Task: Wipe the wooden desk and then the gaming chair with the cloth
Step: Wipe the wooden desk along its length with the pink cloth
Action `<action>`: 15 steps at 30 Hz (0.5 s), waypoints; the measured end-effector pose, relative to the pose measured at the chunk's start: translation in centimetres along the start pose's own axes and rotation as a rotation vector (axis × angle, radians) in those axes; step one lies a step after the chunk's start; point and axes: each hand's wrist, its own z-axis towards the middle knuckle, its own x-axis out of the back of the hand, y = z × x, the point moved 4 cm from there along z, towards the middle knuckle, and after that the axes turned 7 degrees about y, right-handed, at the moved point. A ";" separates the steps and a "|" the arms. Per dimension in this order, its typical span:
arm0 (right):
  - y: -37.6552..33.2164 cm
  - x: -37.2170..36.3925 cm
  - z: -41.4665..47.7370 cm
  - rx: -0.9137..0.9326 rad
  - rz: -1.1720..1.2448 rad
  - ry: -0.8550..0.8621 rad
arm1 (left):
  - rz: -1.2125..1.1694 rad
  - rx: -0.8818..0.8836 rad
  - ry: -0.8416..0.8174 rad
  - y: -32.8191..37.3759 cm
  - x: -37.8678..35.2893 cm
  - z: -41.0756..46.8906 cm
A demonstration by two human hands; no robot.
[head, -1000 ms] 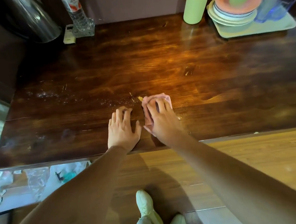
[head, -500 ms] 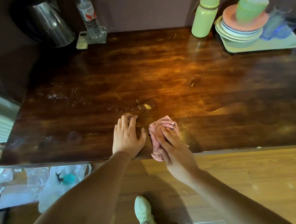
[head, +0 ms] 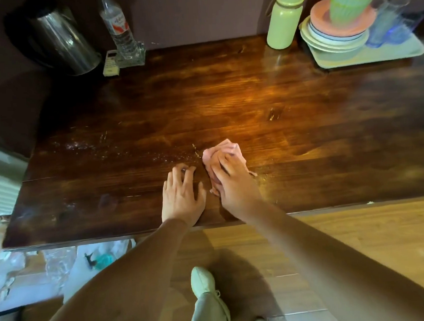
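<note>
The dark wooden desk point(head: 252, 102) fills the upper half of the view. A crumpled pink cloth point(head: 221, 149) lies on it near the front middle, and my right hand point(head: 232, 181) presses down on it with the fingers spread over the fabric. Just left of it my left hand point(head: 182, 196) rests flat on the desk, fingers apart, holding nothing. Pale dusty specks point(head: 79, 145) streak the wood to the left of the cloth. The gaming chair is not in view.
At the back left stand a steel kettle point(head: 59, 38), a clear bottle point(head: 118, 26) and a small remote point(head: 110, 63). At the back right are a green flask point(head: 284, 15) and a tray point(head: 374, 53) with stacked plates, a green cup and blue glasses. Plastic bags point(head: 50, 267) lie on the floor.
My right hand has pushed the cloth forward again, away from the desk's front edge where it was half a second ago. The left hand has stayed flat in place.
</note>
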 end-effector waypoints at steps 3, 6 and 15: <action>-1.3 -0.1 -5.6 0.048 -0.013 -0.011 | -0.033 0.000 0.003 0.1 0.1 0.1; -1.8 0.0 -8.6 0.005 0.015 -0.041 | -0.048 0.002 0.006 0.0 0.3 0.1; -0.5 1.4 -5.7 0.110 0.051 -0.093 | -0.037 0.019 -0.006 -0.5 -0.2 0.0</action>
